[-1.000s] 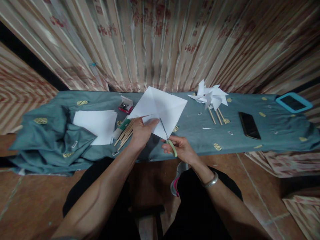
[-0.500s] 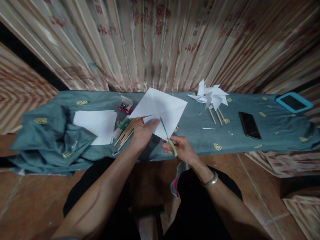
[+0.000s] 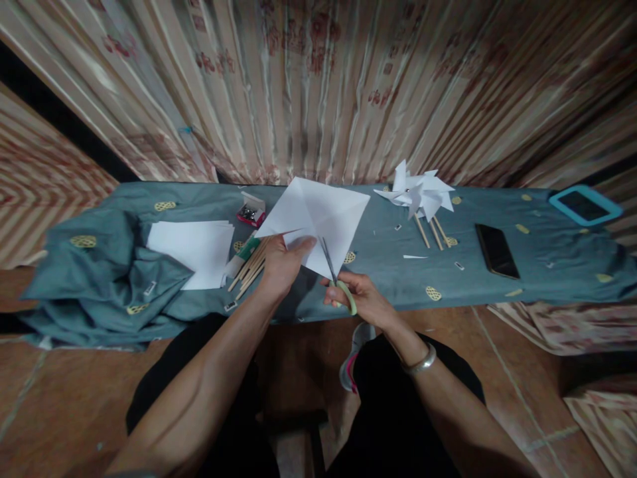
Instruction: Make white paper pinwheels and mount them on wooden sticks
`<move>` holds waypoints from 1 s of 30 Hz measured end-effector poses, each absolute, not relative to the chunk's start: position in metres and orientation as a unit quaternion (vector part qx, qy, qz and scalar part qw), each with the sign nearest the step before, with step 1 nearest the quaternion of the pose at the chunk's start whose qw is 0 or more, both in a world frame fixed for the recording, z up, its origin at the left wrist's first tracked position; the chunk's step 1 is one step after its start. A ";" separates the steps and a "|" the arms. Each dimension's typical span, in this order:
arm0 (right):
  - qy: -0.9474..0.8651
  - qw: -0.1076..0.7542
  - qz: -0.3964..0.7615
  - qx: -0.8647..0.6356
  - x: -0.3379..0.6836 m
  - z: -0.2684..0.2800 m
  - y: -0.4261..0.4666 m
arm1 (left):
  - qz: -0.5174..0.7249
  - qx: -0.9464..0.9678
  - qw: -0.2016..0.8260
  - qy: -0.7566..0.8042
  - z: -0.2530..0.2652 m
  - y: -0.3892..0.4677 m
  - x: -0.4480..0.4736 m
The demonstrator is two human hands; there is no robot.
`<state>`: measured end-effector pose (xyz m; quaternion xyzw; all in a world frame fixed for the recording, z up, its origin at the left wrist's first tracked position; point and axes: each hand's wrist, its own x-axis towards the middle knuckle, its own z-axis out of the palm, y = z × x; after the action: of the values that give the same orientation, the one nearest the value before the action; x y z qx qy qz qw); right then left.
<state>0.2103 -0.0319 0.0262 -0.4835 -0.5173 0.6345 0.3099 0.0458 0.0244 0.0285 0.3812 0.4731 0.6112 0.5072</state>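
A creased square of white paper (image 3: pixel 323 206) is pinched at its left side by my left hand (image 3: pixel 283 265), thumb on top. One slit runs inward from the paper's left edge near that thumb. My right hand (image 3: pixel 361 295) is closed round the green handles of a pair of scissors (image 3: pixel 344 292). The scissor blades lie at the paper's lower corner and point toward its middle, slightly apart. Left of my left hand lie several wooden sticks (image 3: pixel 249 269) and a small open box of metal pins (image 3: pixel 251 211).
A stack of white paper (image 3: pixel 192 252) lies at the left beside bunched cloth (image 3: pixel 99 265). To the right are white paper pinwheels (image 3: pixel 415 192) on sticks, a paper sliver (image 3: pixel 415 257), a dark phone (image 3: pixel 496 250) and a blue-framed device (image 3: pixel 586 204). A curtain (image 3: pixel 308 93) hangs behind.
The scissors have opened a little, their blades and handles now slightly spread. The paper and my left hand have shifted slightly to the left.
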 end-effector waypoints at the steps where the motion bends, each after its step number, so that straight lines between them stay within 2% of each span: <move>1: -0.528 0.298 0.636 -0.477 0.215 0.027 -0.032 | 0.616 0.378 0.501 0.476 0.028 0.026 0.044; 5: -0.556 0.254 0.650 -0.452 0.241 0.033 -0.030 | 0.630 0.360 0.492 0.481 0.029 0.033 0.034; 8: -0.557 0.256 0.642 -0.461 0.259 0.038 -0.026 | 0.621 0.369 0.480 0.498 0.028 0.034 0.027; 15: -0.453 0.462 0.557 -0.520 0.265 0.041 -0.012 | 0.516 0.504 0.433 0.540 0.018 0.033 0.018; 18: -0.438 0.494 0.550 -0.512 0.260 0.039 -0.006 | 0.475 0.596 0.387 0.518 0.022 0.031 0.020; 22: -0.449 0.483 0.510 -0.553 0.253 0.036 0.001 | 0.404 0.661 0.359 0.521 0.033 0.025 0.025; 27: -0.422 0.471 0.515 -0.578 0.245 0.033 0.006 | 0.400 0.651 0.411 0.497 0.033 0.023 0.025; 30: -0.373 0.518 0.510 -0.577 0.243 0.031 0.008 | 0.451 0.579 0.498 0.462 0.029 0.026 0.023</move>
<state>0.2427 0.0077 0.0311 -0.5766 -0.3726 0.5100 0.5182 0.0231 0.0258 0.0294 0.5790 0.4623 0.4511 0.4975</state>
